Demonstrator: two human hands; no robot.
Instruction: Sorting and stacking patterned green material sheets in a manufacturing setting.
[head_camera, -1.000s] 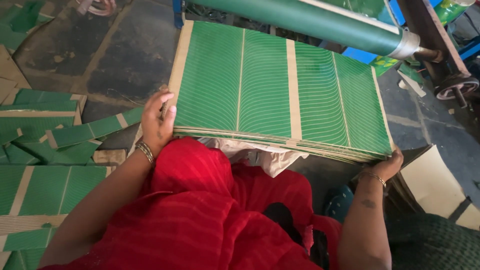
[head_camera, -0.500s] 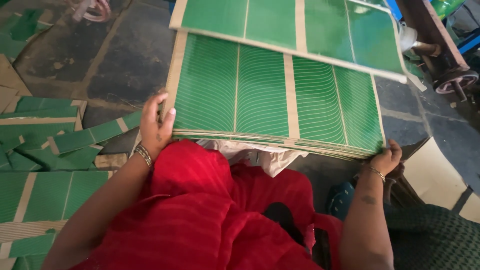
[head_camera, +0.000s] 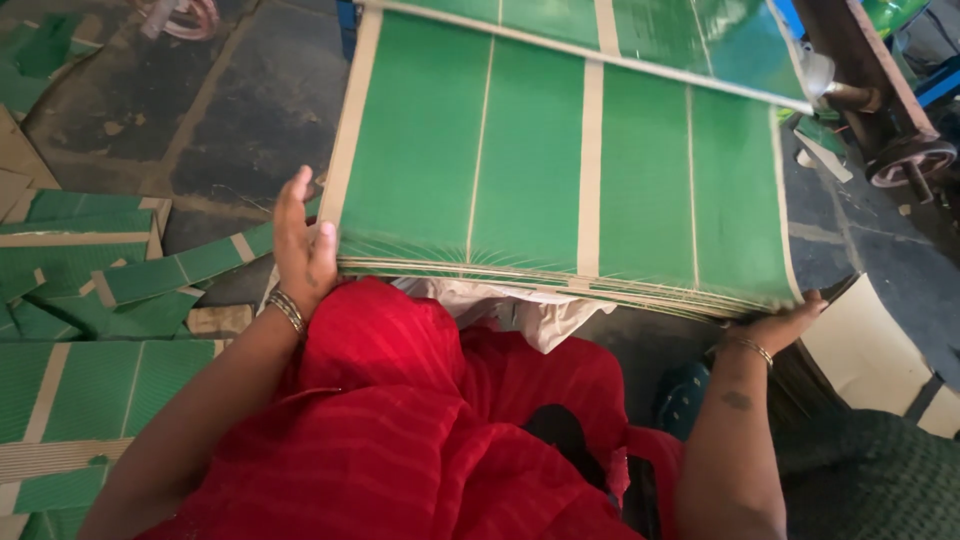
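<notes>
A thick stack of green printed sheets (head_camera: 560, 170) with tan borders and stripes rests over my lap. A fresh glossy green sheet (head_camera: 690, 35) lies across the stack's far part. My left hand (head_camera: 300, 245) is pressed flat against the stack's left near corner, fingers up along its edge. Under the right near corner, my right hand (head_camera: 775, 325) supports the stack from below, fingers mostly hidden. Red cloth (head_camera: 400, 420) covers my lap beneath the stack.
Loose green and tan sheet offcuts (head_camera: 90, 300) are piled on the floor at left. Metal machine parts with a wheel (head_camera: 905, 160) stand at the far right. A tan cardboard piece (head_camera: 870, 350) lies at right. Dark worn floor (head_camera: 230, 110) shows beyond my left hand.
A new green sheet has slid out from the top over the stack toward me, hiding the green roller. The view has drawn closer; both hands stay at the stack's near corners.
</notes>
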